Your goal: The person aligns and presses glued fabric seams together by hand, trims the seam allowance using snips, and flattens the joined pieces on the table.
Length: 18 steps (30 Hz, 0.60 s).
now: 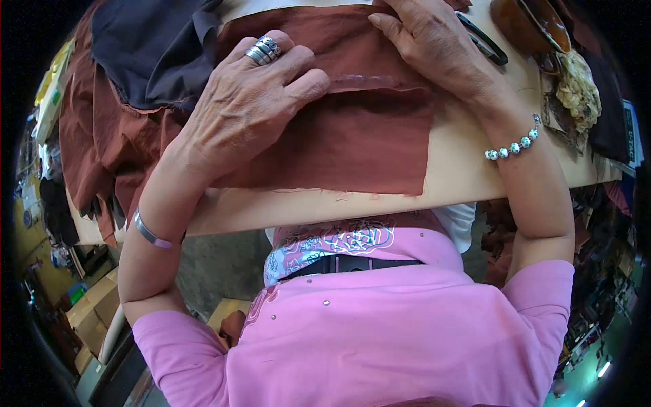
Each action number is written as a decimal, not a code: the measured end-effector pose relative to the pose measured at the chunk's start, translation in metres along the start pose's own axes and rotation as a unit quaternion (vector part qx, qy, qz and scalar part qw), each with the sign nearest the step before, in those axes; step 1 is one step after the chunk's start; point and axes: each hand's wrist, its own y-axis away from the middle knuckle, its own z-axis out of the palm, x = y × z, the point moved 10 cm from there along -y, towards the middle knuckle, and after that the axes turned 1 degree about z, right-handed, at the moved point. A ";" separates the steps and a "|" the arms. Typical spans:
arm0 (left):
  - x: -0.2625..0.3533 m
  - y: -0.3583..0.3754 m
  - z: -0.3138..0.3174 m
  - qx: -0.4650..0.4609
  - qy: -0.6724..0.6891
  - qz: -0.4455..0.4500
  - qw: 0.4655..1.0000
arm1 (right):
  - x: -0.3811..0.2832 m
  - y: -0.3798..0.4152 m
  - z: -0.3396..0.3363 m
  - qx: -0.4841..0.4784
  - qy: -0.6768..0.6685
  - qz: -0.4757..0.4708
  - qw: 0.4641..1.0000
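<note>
A rust-brown cloth (366, 142) lies over the pale tabletop, with a raised seam and whitish marks running across it. My left hand (254, 102), wearing silver rings, rests on the cloth at the seam's left end. Its fingers are curled and pressed together, and what they grip, if anything, is hidden beneath them. My right hand (424, 37) is at the cloth's upper right edge, its thumb apart and its fingertips cut off by the frame's top. Dark blue fabric (152, 51) lies on the brown cloth to the left of my left hand.
A black-handled tool (485, 42) lies just right of my right hand. Beyond it are a brown bowl (532, 26) and a crumpled yellowish bundle (578, 88). The wooden table's front edge (271, 211) runs before my body. Cardboard boxes (95, 308) stand on the lower left.
</note>
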 end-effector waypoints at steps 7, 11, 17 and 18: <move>-0.005 0.007 0.001 -0.058 -0.075 0.015 0.995 | -0.003 -0.002 -0.001 -0.001 -0.003 -0.014 1.000; -0.014 0.015 -0.002 -0.059 -0.006 -0.031 0.998 | -0.004 -0.002 -0.003 0.002 -0.024 -0.011 1.000; -0.010 0.019 -0.003 -0.093 -0.029 0.008 0.995 | -0.001 -0.004 -0.001 0.006 -0.033 -0.018 0.999; -0.010 0.020 -0.004 -0.097 -0.039 0.012 0.994 | -0.002 -0.004 -0.002 0.010 -0.033 -0.021 0.999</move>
